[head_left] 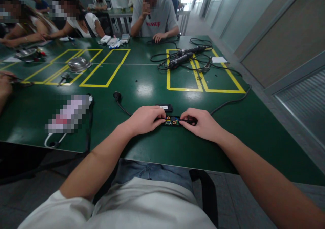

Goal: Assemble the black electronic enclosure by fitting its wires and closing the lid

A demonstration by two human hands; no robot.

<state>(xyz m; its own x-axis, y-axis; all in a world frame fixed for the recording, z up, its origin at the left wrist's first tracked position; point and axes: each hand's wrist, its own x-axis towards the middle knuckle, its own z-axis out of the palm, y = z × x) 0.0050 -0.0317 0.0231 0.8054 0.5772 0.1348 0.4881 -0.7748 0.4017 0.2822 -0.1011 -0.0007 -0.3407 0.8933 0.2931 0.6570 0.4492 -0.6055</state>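
Between my hands lies an opened power adapter [173,123], its circuit board with round coils and coloured wires facing up in a black case. My left hand [146,120] is closed, with thumb and index finger pinching at the adapter's left end. At the other end my right hand [203,124] is closed too, its fingertips gripping the black cable where it enters the case. A black cover [166,107] with a white label rests just behind the adapter. From the left side a cord runs to a black plug [117,96].
Electric screwdrivers [180,60] with tangled cords lie at the back right, over yellow tape frames. A metal bowl [79,64] stands at the left. Nearer is a blurred pinkish object [69,115] with a strap. Several people sit around the green table [152,147].
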